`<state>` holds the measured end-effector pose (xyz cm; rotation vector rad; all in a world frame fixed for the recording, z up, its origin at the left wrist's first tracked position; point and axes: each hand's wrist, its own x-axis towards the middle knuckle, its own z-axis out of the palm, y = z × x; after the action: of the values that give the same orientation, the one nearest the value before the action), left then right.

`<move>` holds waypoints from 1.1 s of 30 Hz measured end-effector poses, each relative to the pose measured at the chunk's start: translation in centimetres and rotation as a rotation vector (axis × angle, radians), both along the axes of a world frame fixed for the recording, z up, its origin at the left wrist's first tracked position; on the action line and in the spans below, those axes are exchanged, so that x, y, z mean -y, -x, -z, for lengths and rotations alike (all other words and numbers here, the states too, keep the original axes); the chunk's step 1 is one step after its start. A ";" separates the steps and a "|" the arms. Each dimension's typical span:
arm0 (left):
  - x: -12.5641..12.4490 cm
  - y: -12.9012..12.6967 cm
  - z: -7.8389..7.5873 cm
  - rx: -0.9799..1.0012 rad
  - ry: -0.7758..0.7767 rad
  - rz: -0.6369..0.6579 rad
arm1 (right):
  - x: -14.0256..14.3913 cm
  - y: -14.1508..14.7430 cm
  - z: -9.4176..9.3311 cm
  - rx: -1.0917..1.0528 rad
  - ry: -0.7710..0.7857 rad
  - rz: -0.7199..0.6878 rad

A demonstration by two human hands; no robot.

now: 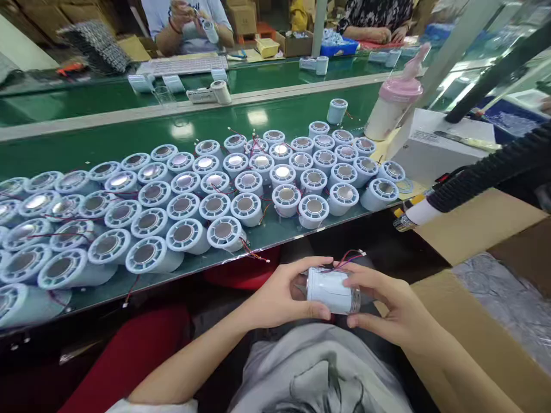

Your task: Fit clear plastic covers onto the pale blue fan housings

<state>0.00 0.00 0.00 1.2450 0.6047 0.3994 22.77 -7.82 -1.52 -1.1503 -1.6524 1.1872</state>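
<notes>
While I work from far away, I have the cylinder (pixel 329 289) in the air in front of the shirt (pixel 316 367), just off the near edge of the tabletop (pixel 142 135). My left hand (pixel 297 292) has its fingers clamped around one end; my right hand (pixel 383 298) grips near the other, transparent end. I judge it rather light and stiff, perhaps slippery because it looks smooth. The thin wires (pixel 350 255) seem fragile, so I would hold only the round side.
</notes>
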 end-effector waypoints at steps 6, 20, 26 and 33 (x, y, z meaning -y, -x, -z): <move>0.9 0.6 -0.5 0.013 -0.184 0.012 | 0.9 0.5 -1.6 -0.199 0.244 -0.005; 1.4 0.8 -0.8 0.075 -0.460 0.044 | 1.5 1.1 -3.2 -0.437 0.496 0.007; 1.2 0.7 -0.9 0.100 -0.531 0.063 | 1.7 1.2 -3.2 -0.452 0.589 0.063; 1.2 0.3 -1.1 0.086 -0.535 0.089 | 1.5 1.4 -2.8 -0.409 0.727 0.162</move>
<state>-0.32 -1.15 1.15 1.7474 0.3746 0.5585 21.38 -9.37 1.29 -1.3105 -0.8106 1.8394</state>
